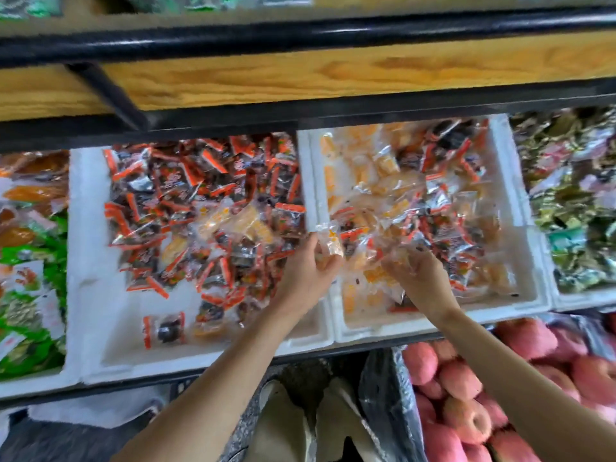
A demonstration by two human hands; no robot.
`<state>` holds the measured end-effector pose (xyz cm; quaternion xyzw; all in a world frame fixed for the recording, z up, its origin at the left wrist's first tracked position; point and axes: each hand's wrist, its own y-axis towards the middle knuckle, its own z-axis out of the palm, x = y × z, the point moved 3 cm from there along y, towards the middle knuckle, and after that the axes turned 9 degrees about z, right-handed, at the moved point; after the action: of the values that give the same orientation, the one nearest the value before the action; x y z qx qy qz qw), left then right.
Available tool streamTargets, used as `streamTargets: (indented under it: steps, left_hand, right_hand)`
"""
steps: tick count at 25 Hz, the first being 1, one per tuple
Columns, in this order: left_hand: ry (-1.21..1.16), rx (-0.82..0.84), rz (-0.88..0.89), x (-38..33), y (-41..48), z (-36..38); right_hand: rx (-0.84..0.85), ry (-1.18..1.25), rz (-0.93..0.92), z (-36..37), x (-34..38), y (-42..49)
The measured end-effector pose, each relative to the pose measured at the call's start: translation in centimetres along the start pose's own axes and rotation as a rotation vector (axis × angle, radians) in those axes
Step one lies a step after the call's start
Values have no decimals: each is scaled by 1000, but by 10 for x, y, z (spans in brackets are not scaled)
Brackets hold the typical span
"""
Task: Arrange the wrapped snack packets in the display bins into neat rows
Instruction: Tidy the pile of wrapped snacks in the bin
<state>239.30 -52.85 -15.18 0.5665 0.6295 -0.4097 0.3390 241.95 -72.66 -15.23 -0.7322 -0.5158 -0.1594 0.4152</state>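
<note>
left hand [308, 266] grips yellow packet [333, 249] | right hand [423, 275] curled, blurred, grip unclear

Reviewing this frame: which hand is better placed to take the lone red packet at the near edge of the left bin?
Left hand: it hovers at the bins' shared wall, nearer the lone red packet, though it holds a yellow packet. The right hand is in the right bin.

On the black-framed shelf [373, 344] before me, four white foam bins stand side by side, walls touching: far-left bin [30, 385], left middle bin [90, 261], right middle bin [400, 323], far-right bin [583, 300], the end ones only partly seen.
</note>
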Motion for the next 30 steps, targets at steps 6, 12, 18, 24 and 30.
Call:
streamTargets:
  steps: [6,12,18,24,30]
  left_hand:
    - [105,174,-18,-36,48,107]
    - [224,217,87,-65,99,189]
    - [128,243,142,-76,119,236]
    - [511,387,309,-75,111,236]
    - [621,236,406,-49,49,151]
  right_hand:
    - [-30,-64,168,-86,-66,54]
    - [-87,-229,119,-146,-107,103]
    - [-171,-216,-59,-161,-115,114]
    - [78,-633,-266,-129,-142,100]
    - [-226,-612,-505,-92,-100,52]
